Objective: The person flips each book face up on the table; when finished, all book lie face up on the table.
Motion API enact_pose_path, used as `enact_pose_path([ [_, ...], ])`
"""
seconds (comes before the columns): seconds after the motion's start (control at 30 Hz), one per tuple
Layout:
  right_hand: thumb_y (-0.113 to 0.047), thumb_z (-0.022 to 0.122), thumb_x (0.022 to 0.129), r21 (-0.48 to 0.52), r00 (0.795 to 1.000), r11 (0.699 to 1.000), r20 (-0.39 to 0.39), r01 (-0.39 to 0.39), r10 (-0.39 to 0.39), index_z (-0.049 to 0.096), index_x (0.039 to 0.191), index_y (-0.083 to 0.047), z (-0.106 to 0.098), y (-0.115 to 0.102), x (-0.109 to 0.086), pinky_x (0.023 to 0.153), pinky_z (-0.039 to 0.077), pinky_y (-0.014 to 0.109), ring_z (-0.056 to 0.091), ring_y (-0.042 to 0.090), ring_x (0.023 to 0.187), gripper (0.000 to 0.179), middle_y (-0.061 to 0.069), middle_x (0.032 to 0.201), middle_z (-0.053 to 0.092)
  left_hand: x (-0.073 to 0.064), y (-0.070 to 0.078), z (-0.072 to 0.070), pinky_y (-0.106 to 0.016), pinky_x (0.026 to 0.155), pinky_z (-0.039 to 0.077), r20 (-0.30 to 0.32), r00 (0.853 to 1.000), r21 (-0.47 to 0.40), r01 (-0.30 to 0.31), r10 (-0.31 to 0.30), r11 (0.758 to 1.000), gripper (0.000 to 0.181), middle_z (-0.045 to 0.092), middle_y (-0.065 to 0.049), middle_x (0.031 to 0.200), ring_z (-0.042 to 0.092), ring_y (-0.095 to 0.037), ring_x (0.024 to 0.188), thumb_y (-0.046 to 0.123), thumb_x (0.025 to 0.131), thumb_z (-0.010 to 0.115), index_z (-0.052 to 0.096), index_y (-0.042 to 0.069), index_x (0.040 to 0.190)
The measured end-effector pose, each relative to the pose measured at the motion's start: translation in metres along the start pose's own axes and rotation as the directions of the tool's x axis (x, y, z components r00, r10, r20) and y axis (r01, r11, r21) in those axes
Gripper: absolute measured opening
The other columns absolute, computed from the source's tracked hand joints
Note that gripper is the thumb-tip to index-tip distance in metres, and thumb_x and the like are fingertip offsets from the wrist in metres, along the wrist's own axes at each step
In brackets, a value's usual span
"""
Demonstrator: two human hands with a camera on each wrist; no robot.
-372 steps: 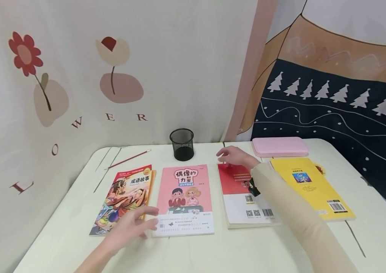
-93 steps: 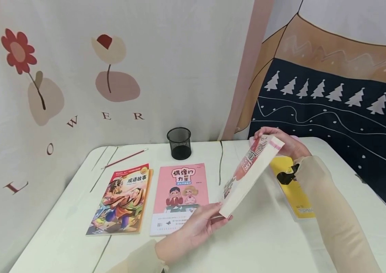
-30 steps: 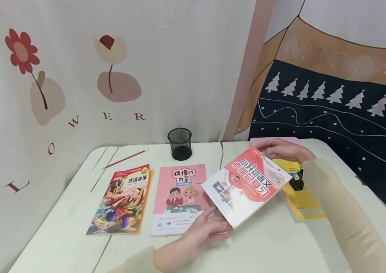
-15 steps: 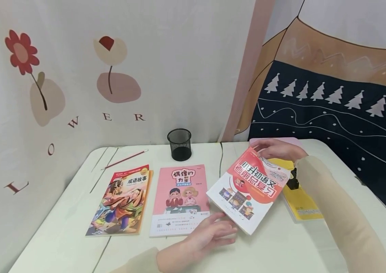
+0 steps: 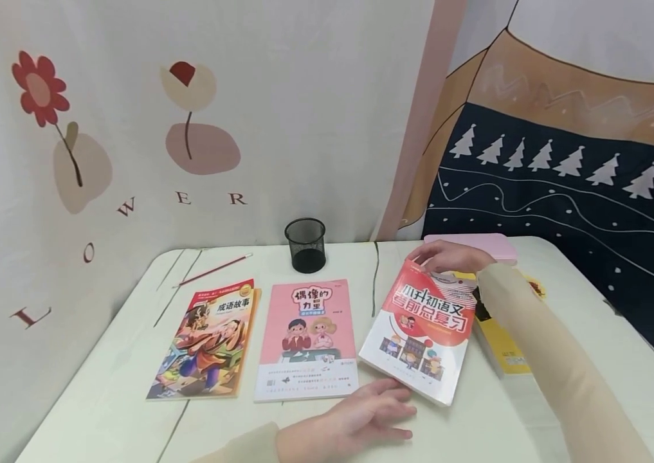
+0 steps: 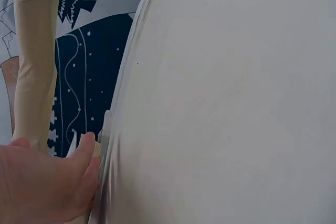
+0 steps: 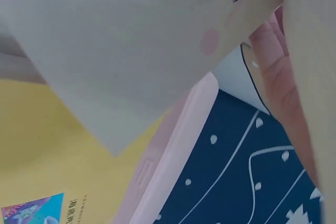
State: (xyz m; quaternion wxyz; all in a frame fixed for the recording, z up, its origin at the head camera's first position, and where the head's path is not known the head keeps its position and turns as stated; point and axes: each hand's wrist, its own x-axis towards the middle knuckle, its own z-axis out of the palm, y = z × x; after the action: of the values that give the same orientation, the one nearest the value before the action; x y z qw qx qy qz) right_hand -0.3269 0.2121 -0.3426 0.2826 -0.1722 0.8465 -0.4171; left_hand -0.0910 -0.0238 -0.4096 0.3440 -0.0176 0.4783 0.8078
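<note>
A red-and-white book (image 5: 422, 328), front cover up, slants above the table's right half. My right hand (image 5: 448, 256) grips its top edge; the right wrist view shows this hand's fingers (image 7: 278, 72) against a pale, out-of-focus page or cover. My left hand (image 5: 355, 418) is by the book's lower left corner, fingers spread and holding nothing; whether a fingertip touches the book I cannot tell. In the left wrist view the left hand (image 6: 44, 184) appears beside the pale table surface. Left of the held book lies a pink book (image 5: 309, 341).
A comic-style book (image 5: 205, 341) lies at the left, with a red pencil (image 5: 215, 269) behind it. A black mesh pen cup (image 5: 306, 247) stands at the back. At the right are a yellow book (image 5: 503, 344), partly covered, and a pink pencil case (image 5: 494, 245).
The red-and-white book, earlier lying back cover up, was lifted and turned over. Over the last second it straightened and came lower. My left hand let go of its bottom edge.
</note>
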Motion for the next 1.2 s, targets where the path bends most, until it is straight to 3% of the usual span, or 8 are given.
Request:
enact_pose_path([
  [0.23,-0.011,0.062,0.077,-0.052,0.999,0.998,0.007,-0.046,0.047,0.054,0.119,-0.013,0.012,-0.005,0.016,0.079,0.047,0.035,0.046,0.027,0.101,0.043,0.008,0.115,0.051,0.0,-0.003,0.001,-0.049,0.079,0.045,0.026,0.995,-0.045,0.093,-0.092,0.995,0.062,0.044,-0.017,0.122,0.051,-0.03,0.103,-0.005,0.081,0.049,0.017,-0.009,0.133],
  [0.47,-0.013,0.063,0.076,-0.077,0.995,0.994,0.065,-0.077,0.082,0.055,0.119,-0.015,0.021,-0.008,0.031,0.08,0.047,0.034,0.049,0.025,0.098,0.044,0.005,0.114,0.052,0.003,-0.004,0.007,-0.049,0.082,0.044,0.049,0.982,0.009,0.184,-0.185,0.983,0.057,0.047,-0.016,0.12,0.052,-0.032,0.103,0.001,0.086,0.047,0.018,-0.01,0.133],
  [0.7,-0.012,0.062,0.077,-0.071,0.988,0.993,0.117,-0.091,0.099,0.054,0.121,-0.014,0.025,-0.007,0.037,0.076,0.049,0.034,0.051,0.025,0.095,0.045,0.005,0.116,0.051,0.002,-0.006,0.007,-0.05,0.08,0.044,0.049,0.989,0.012,0.142,-0.142,0.99,0.061,0.046,-0.017,0.12,0.051,-0.034,0.103,-0.002,0.083,0.047,0.014,-0.013,0.133],
  [0.83,-0.013,0.063,0.078,-0.162,0.989,0.985,0.128,-0.052,0.073,0.055,0.12,-0.015,0.026,-0.006,0.037,0.082,0.045,0.035,0.049,0.022,0.099,0.042,0.002,0.115,0.052,0.003,-0.005,0.007,-0.048,0.079,0.046,0.027,0.987,0.068,0.155,-0.157,0.986,0.056,0.053,-0.014,0.111,0.054,-0.031,0.099,0.001,0.084,0.049,0.022,-0.011,0.131],
  [0.97,-0.015,0.062,0.079,-0.286,0.992,0.958,0.127,0.011,0.026,0.053,0.121,-0.01,0.024,-0.008,0.034,0.087,0.041,0.041,0.047,0.024,0.102,0.043,0.006,0.115,0.053,0.001,-0.001,0.004,-0.045,0.079,0.047,0.021,0.982,0.134,0.183,-0.188,0.974,0.05,0.055,-0.011,0.105,0.056,-0.027,0.095,0.009,0.086,0.052,0.03,-0.008,0.128],
  [1.03,-0.016,0.061,0.079,-0.341,0.995,0.94,0.099,0.022,0.013,0.051,0.121,-0.008,0.021,-0.008,0.029,0.088,0.04,0.044,0.046,0.025,0.104,0.044,0.008,0.115,0.053,-0.002,0.003,0.001,-0.042,0.08,0.047,0.052,0.977,0.175,0.193,-0.205,0.966,0.049,0.055,-0.011,0.104,0.056,-0.024,0.095,0.014,0.088,0.053,0.032,-0.005,0.127],
  [1.1,-0.017,0.06,0.079,-0.382,0.998,0.924,0.059,0.021,0.002,0.051,0.122,-0.007,0.018,-0.006,0.023,0.088,0.039,0.047,0.045,0.026,0.104,0.045,0.009,0.115,0.052,-0.006,0.009,-0.004,-0.038,0.082,0.046,0.112,0.971,0.275,0.176,-0.213,0.945,0.046,0.055,-0.01,0.106,0.056,-0.024,0.095,0.02,0.09,0.051,0.034,-0.001,0.127],
  [1.2,-0.02,0.06,0.081,-0.394,1.0,0.919,-0.012,-0.012,0.008,0.05,0.122,-0.007,0.011,0.0,0.013,0.087,0.04,0.046,0.045,0.025,0.103,0.044,0.01,0.116,0.051,-0.01,0.017,-0.004,-0.035,0.08,0.047,0.171,0.973,0.39,0.075,-0.153,0.918,0.039,0.058,-0.009,0.104,0.058,-0.025,0.091,0.021,0.09,0.05,0.042,0.001,0.123],
])
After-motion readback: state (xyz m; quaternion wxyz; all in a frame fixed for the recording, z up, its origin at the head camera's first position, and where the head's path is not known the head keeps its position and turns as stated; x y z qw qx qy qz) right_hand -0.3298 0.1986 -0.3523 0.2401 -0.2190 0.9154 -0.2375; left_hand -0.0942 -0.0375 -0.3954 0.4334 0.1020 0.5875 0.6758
